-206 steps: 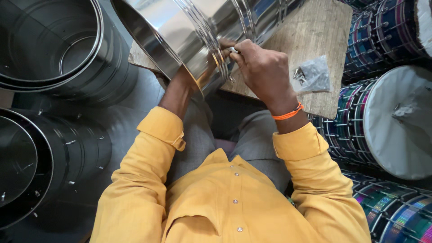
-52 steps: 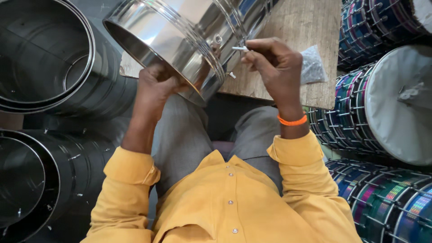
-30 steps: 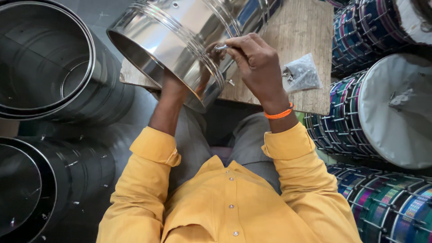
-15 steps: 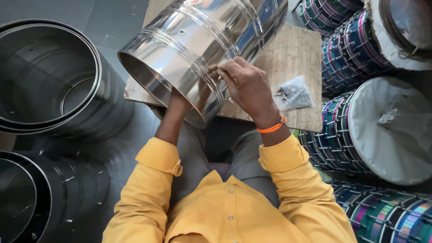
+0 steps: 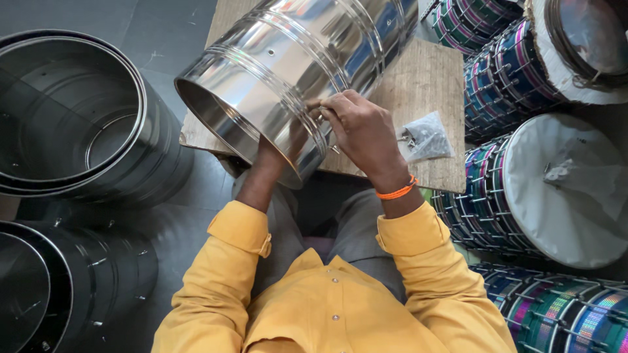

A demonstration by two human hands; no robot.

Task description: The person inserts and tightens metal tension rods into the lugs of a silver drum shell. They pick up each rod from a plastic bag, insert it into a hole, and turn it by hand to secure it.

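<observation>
1. Yellow sleeves lie nearest to the camera, and both forearms reach forward from them toward the steel drum shell [image 5: 288,72].
2. Of the two, the right hand [image 5: 363,131] is the one that works on the outside of the shell: it rests on the curved wall just behind the open rim, with an orange band on the wrist. Its fingertips [image 5: 327,111] are pinched together on something small and metallic at the ribbed band; it is too small to say what it is.
3. The left hand [image 5: 278,153] goes under the near rim and into the open mouth, so most of it is hidden. I cannot tell if it is closed or flat; it seems to hold the wall from inside, opposite the right hand.
4. The shell lies on its side on the wooden tabletop [image 5: 425,78], tilted. Its long axis runs from lower left to upper right, and the open mouth points toward the person and to the left, past the tabletop edge.
5. A small clear bag of metal parts [image 5: 424,137] lies on the tabletop just to the right of the right hand.
6. Farther out, dark empty shells [image 5: 72,124] stand at the left, and finished coloured drums [image 5: 556,183] at the right.
</observation>
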